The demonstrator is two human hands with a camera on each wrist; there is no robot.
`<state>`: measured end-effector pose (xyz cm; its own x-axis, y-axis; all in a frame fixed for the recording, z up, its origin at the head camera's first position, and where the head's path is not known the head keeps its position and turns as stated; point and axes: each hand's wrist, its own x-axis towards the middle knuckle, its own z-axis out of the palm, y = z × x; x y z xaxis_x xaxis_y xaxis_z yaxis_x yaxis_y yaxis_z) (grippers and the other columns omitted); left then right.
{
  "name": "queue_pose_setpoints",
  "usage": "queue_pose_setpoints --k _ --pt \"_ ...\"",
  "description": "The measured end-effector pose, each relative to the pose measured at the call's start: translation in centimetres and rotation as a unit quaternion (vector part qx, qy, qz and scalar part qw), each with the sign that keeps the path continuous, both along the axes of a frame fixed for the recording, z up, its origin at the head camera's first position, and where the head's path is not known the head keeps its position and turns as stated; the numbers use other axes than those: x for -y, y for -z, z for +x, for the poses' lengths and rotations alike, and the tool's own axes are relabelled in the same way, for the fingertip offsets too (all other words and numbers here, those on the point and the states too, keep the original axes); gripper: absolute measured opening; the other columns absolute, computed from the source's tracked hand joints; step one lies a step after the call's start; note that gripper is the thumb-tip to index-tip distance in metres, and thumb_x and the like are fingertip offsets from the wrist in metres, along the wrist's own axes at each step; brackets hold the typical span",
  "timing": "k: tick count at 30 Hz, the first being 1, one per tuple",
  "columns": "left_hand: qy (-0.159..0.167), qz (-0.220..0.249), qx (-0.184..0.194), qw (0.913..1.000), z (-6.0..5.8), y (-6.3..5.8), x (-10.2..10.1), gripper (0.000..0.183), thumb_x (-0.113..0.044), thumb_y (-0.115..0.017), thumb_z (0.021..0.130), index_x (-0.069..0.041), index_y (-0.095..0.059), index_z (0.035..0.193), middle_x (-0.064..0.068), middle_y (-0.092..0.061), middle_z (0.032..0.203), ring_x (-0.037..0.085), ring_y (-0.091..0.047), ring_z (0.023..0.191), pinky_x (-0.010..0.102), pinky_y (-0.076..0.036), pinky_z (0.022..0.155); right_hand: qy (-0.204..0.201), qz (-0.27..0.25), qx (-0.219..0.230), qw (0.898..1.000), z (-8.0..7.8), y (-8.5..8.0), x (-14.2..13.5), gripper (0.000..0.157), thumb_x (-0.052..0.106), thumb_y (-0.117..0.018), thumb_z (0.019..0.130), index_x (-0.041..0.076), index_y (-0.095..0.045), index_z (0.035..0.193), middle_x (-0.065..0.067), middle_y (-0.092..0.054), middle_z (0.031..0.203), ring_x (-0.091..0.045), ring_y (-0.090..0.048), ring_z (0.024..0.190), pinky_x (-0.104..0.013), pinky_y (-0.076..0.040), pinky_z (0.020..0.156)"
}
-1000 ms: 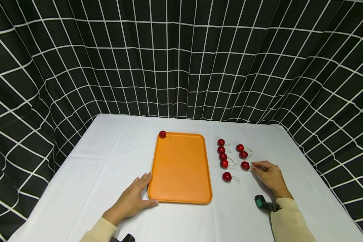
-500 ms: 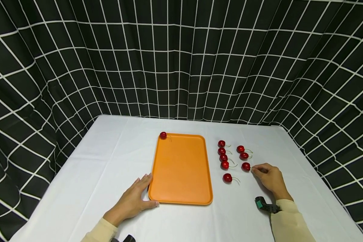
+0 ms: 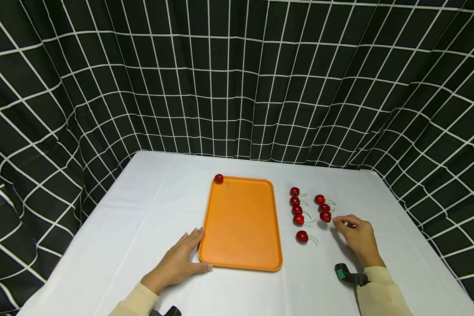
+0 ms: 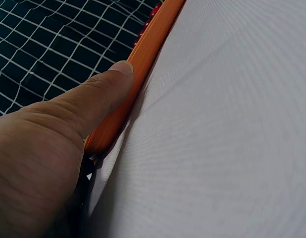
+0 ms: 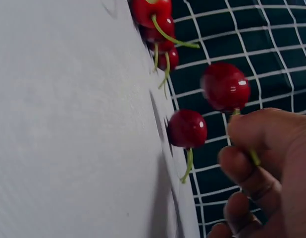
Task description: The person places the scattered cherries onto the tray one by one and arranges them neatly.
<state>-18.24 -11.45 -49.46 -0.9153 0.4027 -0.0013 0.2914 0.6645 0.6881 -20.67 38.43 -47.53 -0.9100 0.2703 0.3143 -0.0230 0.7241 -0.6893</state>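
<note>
My right hand (image 3: 357,237) pinches a red cherry (image 3: 325,217) by its stem between thumb and index finger. In the right wrist view that cherry (image 5: 226,87) hangs clear above the cloth, with another cherry (image 5: 187,129) lying below it. At the near left corner of a shallow orange tray (image 3: 242,268) rests my left hand (image 3: 177,262), fingers spread along the left side and thumb at the front edge. The left wrist view has the thumb (image 4: 108,87) laid straight against the tray's wall (image 4: 155,42). One cherry (image 3: 219,178) sits in the tray's far left corner.
Right of the tray, several cherries (image 3: 295,201) form a column, with a single cherry (image 3: 302,237) nearer me. Two more cherries (image 3: 320,199) lie just beyond the held one. A white cloth (image 3: 154,197) covers the table; a black gridded curtain (image 3: 237,87) surrounds it.
My right hand has closed on the cherry's stem and raised the cherry off the cloth, slightly away from me. The left hand stays at the tray. The head view has shifted slightly.
</note>
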Motion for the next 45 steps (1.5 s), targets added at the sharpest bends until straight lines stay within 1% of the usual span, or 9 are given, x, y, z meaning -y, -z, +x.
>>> queue_pose_setpoints --k 6,12,15,18,23,27,31,38,45 --pt "0.007 0.004 0.004 1.0000 -0.1 0.0 -0.2 0.105 -0.061 -0.074 0.072 -0.008 -0.029 0.151 0.010 -0.023 0.156 0.039 -0.017 0.141 0.059 -0.017 0.111 -0.025 -0.015 -0.029 0.999 0.0 -1.5 0.9 0.017 0.021 -0.071 0.090 0.005 -0.076 0.090 -0.002 -0.064 0.078 -0.014 -0.045 0.070 -0.023 -0.036 0.054" --pt "0.004 0.004 0.002 1.0000 -0.1 0.0 -0.2 0.105 -0.061 -0.074 0.072 -0.008 -0.031 0.151 0.010 -0.025 0.155 0.038 -0.018 0.141 0.057 -0.017 0.112 -0.035 -0.043 -0.062 0.997 -1.5 -3.8 2.9 0.014 0.017 -0.074 0.087 0.004 -0.076 0.087 -0.002 -0.062 0.074 -0.017 -0.042 0.066 -0.026 -0.033 0.047" --pt "0.010 0.004 0.000 0.9999 0.0 0.1 -0.3 0.105 -0.061 -0.073 0.072 -0.007 -0.031 0.151 0.010 -0.025 0.155 0.038 -0.018 0.141 0.057 -0.017 0.112 -0.040 -0.057 -0.062 0.996 -2.1 -4.9 4.2 0.016 0.018 -0.073 0.088 0.001 -0.076 0.088 -0.005 -0.065 0.076 -0.018 -0.043 0.067 -0.025 -0.033 0.047" --pt "0.019 0.007 -0.003 0.9998 0.0 0.1 -0.3 0.105 -0.061 -0.073 0.072 -0.005 -0.031 0.150 0.010 -0.025 0.155 0.038 -0.018 0.141 0.057 -0.017 0.112 -0.050 -0.078 -0.051 0.994 -2.6 -5.9 5.6 0.019 0.019 -0.071 0.090 0.000 -0.075 0.091 -0.012 -0.066 0.079 -0.018 -0.052 0.063 -0.018 -0.042 0.047" --pt "0.022 0.011 -0.003 0.9997 -0.1 0.1 -0.3 0.105 -0.060 -0.073 0.072 -0.004 -0.031 0.150 0.012 -0.025 0.155 0.041 -0.018 0.141 0.060 -0.018 0.110 -0.070 -0.054 -0.070 0.994 -4.1 -7.1 8.0 0.017 0.018 -0.071 0.090 0.002 -0.075 0.089 -0.011 -0.062 0.077 -0.019 -0.050 0.065 -0.018 -0.044 0.049" --pt "0.019 0.008 0.000 0.9998 -0.1 0.1 -0.3 0.106 -0.061 -0.073 0.072 -0.006 -0.030 0.151 0.012 -0.024 0.156 0.042 -0.018 0.140 0.060 -0.018 0.110 -0.095 -0.024 -0.106 0.990 -5.5 -7.8 10.0 0.013 0.014 -0.072 0.088 0.003 -0.076 0.084 -0.007 -0.066 0.080 -0.023 -0.047 0.077 -0.028 -0.037 0.061" --pt "0.028 0.008 -0.003 0.9996 -0.2 0.1 -0.6 0.105 -0.062 -0.072 0.073 -0.006 -0.030 0.151 0.010 -0.024 0.156 0.039 -0.017 0.141 0.058 -0.017 0.112 -0.105 -0.034 -0.113 0.987 -6.6 -8.3 11.6 0.012 0.012 -0.072 0.087 0.001 -0.076 0.084 -0.009 -0.067 0.079 -0.028 -0.048 0.080 -0.031 -0.036 0.066" --pt "0.026 0.005 -0.001 0.9997 -0.1 0.0 -0.4 0.105 -0.061 -0.072 0.073 -0.006 -0.029 0.151 0.012 -0.024 0.156 0.039 -0.018 0.141 0.058 -0.017 0.111 -0.124 -0.052 -0.089 0.987 -8.5 -8.5 14.4 0.014 0.018 -0.073 0.088 0.005 -0.077 0.086 -0.005 -0.066 0.081 -0.022 -0.044 0.075 -0.031 -0.036 0.059" --pt "0.016 0.005 -0.005 0.9999 0.0 0.0 0.3 0.105 -0.062 -0.072 0.072 -0.006 -0.030 0.151 0.011 -0.025 0.156 0.036 -0.018 0.142 0.056 -0.015 0.113 -0.141 -0.064 -0.095 0.983 -10.5 -8.7 17.8 0.010 0.015 -0.074 0.086 0.006 -0.077 0.085 -0.004 -0.064 0.074 -0.025 -0.045 0.063 -0.026 -0.032 0.045"
